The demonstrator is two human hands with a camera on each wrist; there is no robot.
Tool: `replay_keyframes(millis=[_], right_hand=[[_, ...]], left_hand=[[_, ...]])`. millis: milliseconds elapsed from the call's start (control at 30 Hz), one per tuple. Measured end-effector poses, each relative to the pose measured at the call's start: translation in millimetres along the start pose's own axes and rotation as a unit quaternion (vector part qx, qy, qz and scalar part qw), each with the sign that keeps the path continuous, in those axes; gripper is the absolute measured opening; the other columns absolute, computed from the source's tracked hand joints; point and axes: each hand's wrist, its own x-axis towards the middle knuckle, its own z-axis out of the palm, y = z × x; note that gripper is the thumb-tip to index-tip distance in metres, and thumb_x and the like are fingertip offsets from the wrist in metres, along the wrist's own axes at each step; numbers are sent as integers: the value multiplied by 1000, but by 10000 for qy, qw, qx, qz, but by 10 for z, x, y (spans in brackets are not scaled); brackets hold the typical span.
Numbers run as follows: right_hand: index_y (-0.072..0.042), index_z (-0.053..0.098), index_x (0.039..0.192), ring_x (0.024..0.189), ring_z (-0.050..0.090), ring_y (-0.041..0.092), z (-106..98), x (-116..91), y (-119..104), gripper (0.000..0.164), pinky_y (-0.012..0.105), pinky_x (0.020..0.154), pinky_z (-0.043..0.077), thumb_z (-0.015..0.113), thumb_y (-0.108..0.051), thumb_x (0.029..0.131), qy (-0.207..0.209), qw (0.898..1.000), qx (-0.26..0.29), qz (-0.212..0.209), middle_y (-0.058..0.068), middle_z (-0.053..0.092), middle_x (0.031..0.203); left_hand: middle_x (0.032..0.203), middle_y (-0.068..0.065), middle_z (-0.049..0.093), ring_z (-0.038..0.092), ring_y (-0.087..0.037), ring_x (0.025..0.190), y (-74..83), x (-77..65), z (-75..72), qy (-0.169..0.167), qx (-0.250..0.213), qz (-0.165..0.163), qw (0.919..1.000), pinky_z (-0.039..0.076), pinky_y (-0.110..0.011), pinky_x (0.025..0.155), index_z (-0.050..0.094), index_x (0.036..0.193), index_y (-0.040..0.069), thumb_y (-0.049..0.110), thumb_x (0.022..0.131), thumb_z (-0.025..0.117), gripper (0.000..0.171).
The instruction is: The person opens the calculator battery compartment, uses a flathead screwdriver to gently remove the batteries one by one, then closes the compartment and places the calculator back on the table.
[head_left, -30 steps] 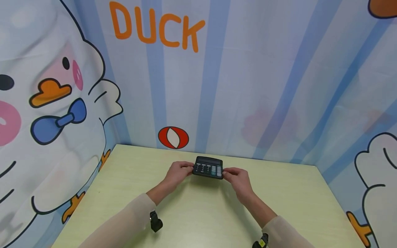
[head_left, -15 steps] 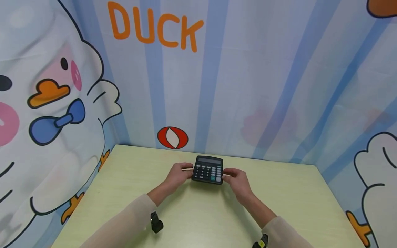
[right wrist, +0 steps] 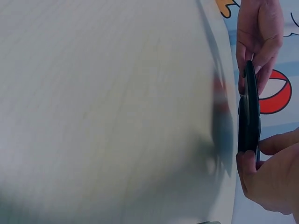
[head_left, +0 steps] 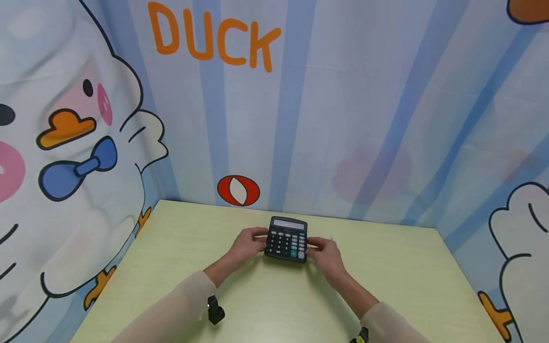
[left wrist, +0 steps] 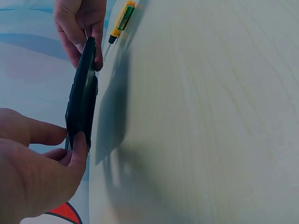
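A black calculator (head_left: 286, 239) is held up off the table, its keys and display tilted toward the head camera and its shadow falling below. My left hand (head_left: 246, 247) pinches its left edge, and my right hand (head_left: 328, 259) pinches the right edge. In the left wrist view the calculator (left wrist: 83, 95) appears nearly edge-on, with the left thumb (left wrist: 78, 151) against its back and fingers on the other side. The right wrist view shows the calculator (right wrist: 250, 112) as a thin dark profile between both hands.
A pale wooden table (head_left: 274, 305) lies beneath. A yellow screwdriver-like tool with a green label (left wrist: 124, 18) shows beyond the right hand in the left wrist view. A fabric backdrop (head_left: 321, 119) printed with ducks encloses the back and sides.
The calculator has tipped so its face turns more toward the head camera, showing more keys and the full display. Both hands have lowered slightly, still holding its sides.
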Motion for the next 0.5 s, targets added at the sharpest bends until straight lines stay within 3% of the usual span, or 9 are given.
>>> replay_keyframes(millis=[500], right_hand=[[4, 65, 139, 111, 71, 27, 91, -49, 45, 35, 45, 99, 58, 60, -1, 105, 148, 9996, -44, 224, 20, 68, 134]], left_hand=[[139, -24, 66, 68, -36, 123, -84, -39, 74, 196, 427, 65, 9989, 60, -43, 97, 59, 146, -4, -4, 100, 60, 46]])
